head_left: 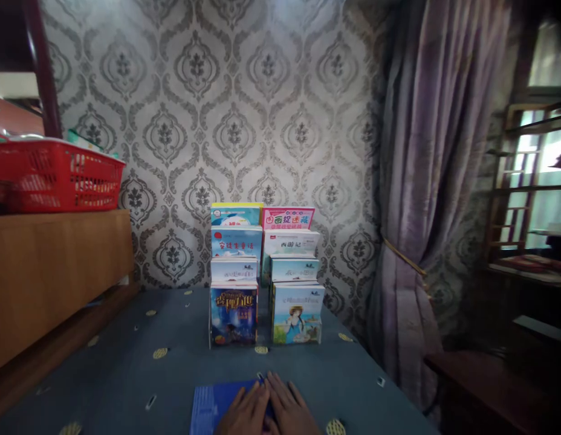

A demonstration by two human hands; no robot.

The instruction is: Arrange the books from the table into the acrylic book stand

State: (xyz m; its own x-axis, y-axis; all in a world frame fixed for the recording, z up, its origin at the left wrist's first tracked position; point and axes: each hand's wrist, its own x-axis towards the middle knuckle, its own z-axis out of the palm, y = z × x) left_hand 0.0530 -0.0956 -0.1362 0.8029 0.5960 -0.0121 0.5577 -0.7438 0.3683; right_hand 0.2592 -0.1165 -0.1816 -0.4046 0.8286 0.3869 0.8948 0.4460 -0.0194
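Our left hand (245,412) and right hand (290,403) rest palm down, side by side, fingers stretched out and angled toward each other, gripping nothing. Beneath the left hand lies the blue book (208,408), its left part and top edge showing past the fingers; whether the right hand also touches it, we cannot tell. The book lies flat on the cloth-covered desk (171,380), toward our side, well in from the right edge.

We judge that uneven pressure could make the cover slide or twist on the cloth. Pushed toward the far edge, the book could knock the left tier of books (234,315) or the right tier of books (295,314); their upright stacking looks easy to upset.
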